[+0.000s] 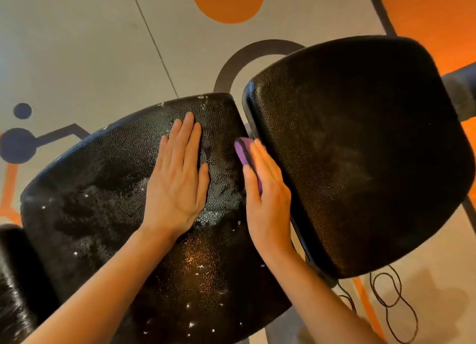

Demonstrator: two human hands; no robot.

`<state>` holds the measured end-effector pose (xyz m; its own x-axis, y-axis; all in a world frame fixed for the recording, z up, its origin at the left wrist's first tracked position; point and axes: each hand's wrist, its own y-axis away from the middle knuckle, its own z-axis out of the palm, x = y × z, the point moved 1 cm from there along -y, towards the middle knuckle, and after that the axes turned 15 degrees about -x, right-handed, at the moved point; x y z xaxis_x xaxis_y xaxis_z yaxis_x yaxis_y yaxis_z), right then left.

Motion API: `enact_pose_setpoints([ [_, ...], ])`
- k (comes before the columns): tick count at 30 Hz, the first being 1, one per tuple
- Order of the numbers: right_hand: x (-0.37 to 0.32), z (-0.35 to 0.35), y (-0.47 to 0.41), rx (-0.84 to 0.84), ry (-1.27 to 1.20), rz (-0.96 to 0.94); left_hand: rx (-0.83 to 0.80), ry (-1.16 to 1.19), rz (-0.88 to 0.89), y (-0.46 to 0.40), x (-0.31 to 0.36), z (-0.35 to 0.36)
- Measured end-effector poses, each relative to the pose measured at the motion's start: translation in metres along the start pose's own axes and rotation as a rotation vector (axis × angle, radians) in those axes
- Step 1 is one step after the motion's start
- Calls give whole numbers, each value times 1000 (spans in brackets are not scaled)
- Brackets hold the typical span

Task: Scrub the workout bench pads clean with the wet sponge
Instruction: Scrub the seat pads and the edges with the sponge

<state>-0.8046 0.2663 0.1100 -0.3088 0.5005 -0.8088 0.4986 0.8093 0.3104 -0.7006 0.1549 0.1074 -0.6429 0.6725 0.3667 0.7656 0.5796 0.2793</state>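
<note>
Here two pads (108, 215), one sponge (243, 150).

- This looks like a gym or fitness room.
- Two thick black pads of pebbled vinyl, the wet foam-flecked one (123, 215) at 7 o'clock and the dry one (360, 150) at 3 o'clock, sit side by side like the cushions of a workout bench.
- A dark metal frame tube (461, 86) juts out behind the dry pad at 3 o'clock.
- The grey floor (77, 47) carries bold printed graphics: an orange disc (228, 1) at 12 o'clock and dark blue dots with connecting lines (18, 145) at 9 o'clock.
</note>
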Motion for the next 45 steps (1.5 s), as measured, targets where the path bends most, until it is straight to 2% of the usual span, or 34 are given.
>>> enact_pose_setpoints([
  [3, -7, 1, -11, 35, 53, -23, 7, -13, -5, 0, 0, 1],
  [5, -28, 5, -55, 62, 40, -76, 0, -23, -3, 0, 1, 1],
  [8, -49, 9, -110, 90, 70, -53, -1, -30, -8, -2, 1, 1],
  [11, -32, 2, -80, 48, 93, -76, -1, -16, -4, -2, 1, 1],
  [16, 5, -13, 16, -53, 107, 114, 7, -20, -9, -2, 1, 2],
  [22, -31, -2, -71, 23, 147, 117, 8, -48, -5, -2, 1, 4],
  [24, -32, 0, -76, 27, 139, 81, 19, -40, -5, -2, 0, 4],
  [28, -12, -8, -40, -14, 102, 51, 37, -55, -3, -1, 2, 5],
  [35, 28, -25, 70, -92, 49, 219, 48, -68, 5, 1, 1, 6],
  [42, 42, -31, 133, -61, 54, 309, 9, 7, 74, 36, -1, 11],
  [45, 42, -33, 149, -84, 105, 351, 24, 59, 44, 63, 6, 25],
])
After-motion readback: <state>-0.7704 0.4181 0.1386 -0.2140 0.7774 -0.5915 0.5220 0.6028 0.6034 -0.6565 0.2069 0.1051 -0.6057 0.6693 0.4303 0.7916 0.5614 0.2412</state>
